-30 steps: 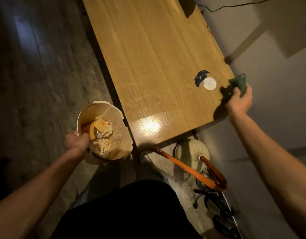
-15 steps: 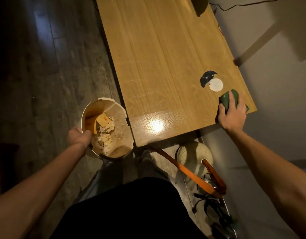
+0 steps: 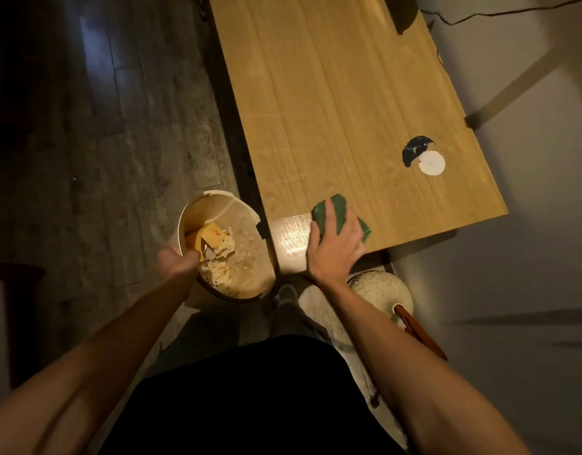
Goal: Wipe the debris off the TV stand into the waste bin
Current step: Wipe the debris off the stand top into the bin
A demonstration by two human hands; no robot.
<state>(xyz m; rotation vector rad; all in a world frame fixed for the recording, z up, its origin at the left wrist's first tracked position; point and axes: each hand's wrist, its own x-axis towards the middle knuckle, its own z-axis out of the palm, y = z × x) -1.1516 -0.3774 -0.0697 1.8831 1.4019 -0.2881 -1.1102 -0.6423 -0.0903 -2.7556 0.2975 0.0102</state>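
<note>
Right hand (image 3: 336, 246) presses green cloth (image 3: 340, 211) flat on wooden TV stand (image 3: 332, 93) near its front corner, fingers spread over it. Left hand (image 3: 177, 262) grips rim of waste bin (image 3: 217, 205), held just beside stand edge; paper scraps and yellow carton (image 3: 214, 238) inside. White disc (image 3: 431, 163) farther right on stand.
</note>
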